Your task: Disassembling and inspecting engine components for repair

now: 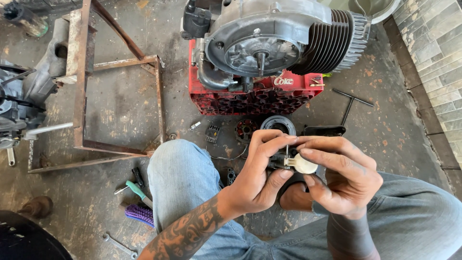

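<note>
Both hands are up over the knees, pinching the same little part between them. The left hand point(260, 166), with the tattooed forearm, has thumb and fingers closed around a small dark metal electrical part point(278, 160), and the right hand point(337, 175) is closed on the round cream-white plastic piece point(304, 165) at its end, thumb underneath and fingers on top. A thin metal pin sticks up from the part between the fingertips. Just beyond the hands, on the stained concrete floor point(120, 106), lie a black ribbed round pulley-like ring point(278, 124), a copper-wound stator coil point(246, 129), a small black block with contacts point(212, 133) and a flat black plastic cover point(324, 130). Further back a grey finned air-cooled engine point(279, 41) sits on top of a red plastic bottle crate point(250, 98). A black T-handle wrench point(351, 103) lies to the right of the crate, a rusty angle-iron frame point(84, 82) to the left. Down by the left knee there's a green-handled screwdriver point(138, 191), a purple brush point(139, 214) and a steel spanner point(119, 245).
</note>
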